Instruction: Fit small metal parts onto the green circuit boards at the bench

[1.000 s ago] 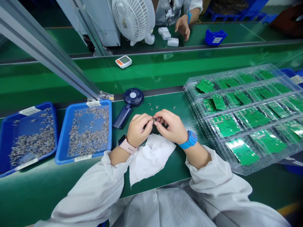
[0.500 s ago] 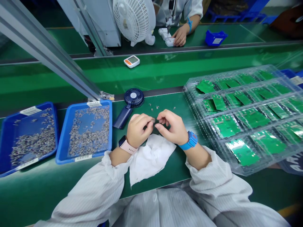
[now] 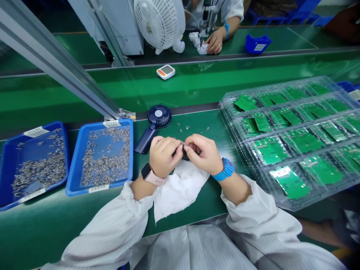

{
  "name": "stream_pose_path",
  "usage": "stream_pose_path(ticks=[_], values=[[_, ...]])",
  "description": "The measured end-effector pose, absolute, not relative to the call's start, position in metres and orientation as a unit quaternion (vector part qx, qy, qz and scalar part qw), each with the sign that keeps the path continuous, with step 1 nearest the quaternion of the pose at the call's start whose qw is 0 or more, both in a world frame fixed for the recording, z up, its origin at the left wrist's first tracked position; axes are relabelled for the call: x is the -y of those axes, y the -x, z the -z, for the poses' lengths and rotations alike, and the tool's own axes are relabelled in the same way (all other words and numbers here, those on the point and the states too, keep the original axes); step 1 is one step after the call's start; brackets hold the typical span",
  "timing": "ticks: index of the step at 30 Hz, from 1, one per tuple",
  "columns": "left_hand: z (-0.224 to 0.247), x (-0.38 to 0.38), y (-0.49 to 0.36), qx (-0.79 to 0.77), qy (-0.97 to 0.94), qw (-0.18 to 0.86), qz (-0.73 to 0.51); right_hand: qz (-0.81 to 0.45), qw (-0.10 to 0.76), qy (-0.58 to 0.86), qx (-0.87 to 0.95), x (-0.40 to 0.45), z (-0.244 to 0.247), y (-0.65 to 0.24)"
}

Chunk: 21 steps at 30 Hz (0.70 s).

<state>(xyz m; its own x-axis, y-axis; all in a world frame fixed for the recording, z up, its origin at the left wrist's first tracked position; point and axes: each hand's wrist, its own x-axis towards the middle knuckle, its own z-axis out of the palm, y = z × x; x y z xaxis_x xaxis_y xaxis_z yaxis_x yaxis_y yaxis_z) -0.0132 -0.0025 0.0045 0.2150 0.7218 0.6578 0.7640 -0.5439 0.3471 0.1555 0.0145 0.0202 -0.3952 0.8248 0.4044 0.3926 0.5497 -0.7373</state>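
Note:
Small metal parts (image 3: 182, 143) show between the fingertips of both hands, above a white cloth (image 3: 180, 191). My left hand (image 3: 165, 155) is closed in a pinch on them. My right hand (image 3: 204, 153) meets it from the right, thumb and forefinger pinched at the same spot; its fingertips partly hide what they hold. Several loose metal parts (image 3: 187, 128) lie on the green table just beyond the hands. Two blue trays, one at the far left (image 3: 65, 150) and one nearer (image 3: 131, 150), hold many small metal parts.
A dark blue handheld fan (image 3: 159, 116) lies beyond my left hand. Clear plastic trays (image 3: 250, 140) with green circuit boards stand at the right. A white-and-orange device (image 3: 165, 72) sits on the green belt. Across it are a white fan (image 3: 159, 24) and a person's hand (image 3: 215, 42).
My right hand has closed in and its fingertips now meet my left hand's. The white-and-orange device has moved right along the belt. Someone's arm has appeared at the lower right.

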Motion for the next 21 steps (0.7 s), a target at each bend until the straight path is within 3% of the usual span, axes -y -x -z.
stream_pose_path(ticks=[15, 21], values=[[-0.0034, 0.0028, 0.0131, 0.481, 0.772, 0.045, 0.413, -0.324, 0.389, 0.391, 0.769, -0.0158, -0.0202, -0.1532], [-0.0036, 0.0035, 0.0113, 0.467, 0.786, 0.093, 0.395, -0.268, 0.381, 0.391, 0.794, -0.0161, -0.0217, -0.1558]])
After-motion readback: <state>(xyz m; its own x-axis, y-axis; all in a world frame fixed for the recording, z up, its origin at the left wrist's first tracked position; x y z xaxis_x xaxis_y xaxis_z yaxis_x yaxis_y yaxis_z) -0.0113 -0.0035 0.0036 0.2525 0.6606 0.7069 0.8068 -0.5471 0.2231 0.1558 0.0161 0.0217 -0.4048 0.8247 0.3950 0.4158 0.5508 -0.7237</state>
